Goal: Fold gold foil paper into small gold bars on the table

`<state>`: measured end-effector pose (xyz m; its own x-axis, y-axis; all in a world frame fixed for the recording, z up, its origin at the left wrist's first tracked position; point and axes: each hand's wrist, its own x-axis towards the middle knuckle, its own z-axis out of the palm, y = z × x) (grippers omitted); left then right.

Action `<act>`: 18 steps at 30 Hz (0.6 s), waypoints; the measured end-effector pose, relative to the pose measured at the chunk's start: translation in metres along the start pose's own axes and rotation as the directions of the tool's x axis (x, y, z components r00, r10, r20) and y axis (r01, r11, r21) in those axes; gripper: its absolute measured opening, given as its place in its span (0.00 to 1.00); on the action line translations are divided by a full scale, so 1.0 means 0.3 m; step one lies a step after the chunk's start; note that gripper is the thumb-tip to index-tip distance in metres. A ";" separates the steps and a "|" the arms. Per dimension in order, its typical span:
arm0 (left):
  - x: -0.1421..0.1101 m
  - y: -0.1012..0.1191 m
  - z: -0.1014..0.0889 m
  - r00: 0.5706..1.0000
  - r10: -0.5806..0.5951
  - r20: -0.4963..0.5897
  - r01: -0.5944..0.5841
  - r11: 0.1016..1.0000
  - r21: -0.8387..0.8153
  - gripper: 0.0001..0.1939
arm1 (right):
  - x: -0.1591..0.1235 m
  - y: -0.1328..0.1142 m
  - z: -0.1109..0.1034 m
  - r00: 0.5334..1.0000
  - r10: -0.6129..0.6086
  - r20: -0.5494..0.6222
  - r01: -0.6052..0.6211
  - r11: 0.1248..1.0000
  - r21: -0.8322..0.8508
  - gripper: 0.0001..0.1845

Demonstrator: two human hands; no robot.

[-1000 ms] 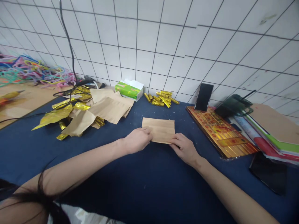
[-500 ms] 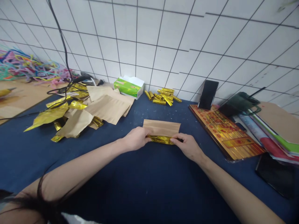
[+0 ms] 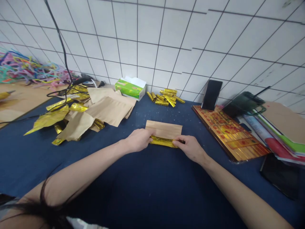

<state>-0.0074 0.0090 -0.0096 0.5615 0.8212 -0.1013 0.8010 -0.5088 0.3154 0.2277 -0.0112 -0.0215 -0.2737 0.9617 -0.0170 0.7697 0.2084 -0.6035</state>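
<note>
Between my hands on the blue tabletop lies a sheet of gold foil paper (image 3: 163,141), its near edge folded over so the gold side shows and its plain brown back (image 3: 164,128) faces up behind. My left hand (image 3: 140,140) pinches the left end of the folded edge. The right end is gripped between thumb and fingers of my right hand (image 3: 187,145). Farther back, near the wall, is a small pile of rolled gold paper tubes (image 3: 168,97).
Loose brown and gold paper sheets (image 3: 108,109) lie at left, under a black cable (image 3: 63,47). A green tissue box (image 3: 130,88) stands by the wall. At right are a phone (image 3: 211,94), a gold-and-red packet (image 3: 231,133), a dark green cup (image 3: 245,105) and stacked papers. Colourful pipe cleaners (image 3: 30,68) heap far left.
The folded gold edge looks flatter and smoother between my hands. Both hands keep their hold, and the view has shifted slightly.
</note>
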 end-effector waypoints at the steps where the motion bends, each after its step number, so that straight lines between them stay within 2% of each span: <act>1: -0.002 0.002 -0.001 1.000 0.002 0.007 -0.003 1.000 0.025 0.12 | 0.001 -0.002 0.000 1.000 0.004 0.006 -0.004 1.000 -0.006 0.13; 5: -0.015 0.019 -0.011 1.000 0.010 0.005 -0.010 0.992 0.124 0.09 | 0.002 -0.016 -0.001 1.000 0.005 0.019 -0.004 0.998 -0.058 0.12; 8: -0.027 0.040 -0.022 1.000 0.020 -0.017 -0.016 0.983 0.183 0.12 | 0.003 -0.025 -0.002 1.000 -0.013 0.015 0.015 0.992 -0.126 0.11; 12: -0.052 0.083 -0.019 0.980 0.078 -0.183 -0.006 0.931 0.365 0.16 | 0.003 -0.029 0.001 1.000 -0.014 0.009 0.016 0.982 -0.188 0.10; 14: -0.066 0.107 0.000 0.954 0.198 -0.227 -0.082 0.895 0.439 0.16 | 0.003 -0.029 0.003 1.000 -0.025 0.008 0.026 0.983 -0.182 0.10; 16: -0.079 0.125 0.033 0.916 0.354 -0.187 -0.239 0.858 0.455 0.17 | 0.002 -0.032 0.003 0.999 -0.051 0.003 0.050 0.985 -0.167 0.10; 18: -0.088 0.134 0.071 0.884 0.447 -0.136 -0.351 0.828 0.438 0.19 | 0.001 -0.035 0.002 0.997 -0.073 -0.003 0.072 0.983 -0.171 0.09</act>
<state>0.0144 -0.0387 -0.0141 0.8262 0.5339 0.1795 0.5568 -0.8223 -0.1171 0.2192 -0.0133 -0.0157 -0.3274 0.9444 0.0299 0.8353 0.3041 -0.4581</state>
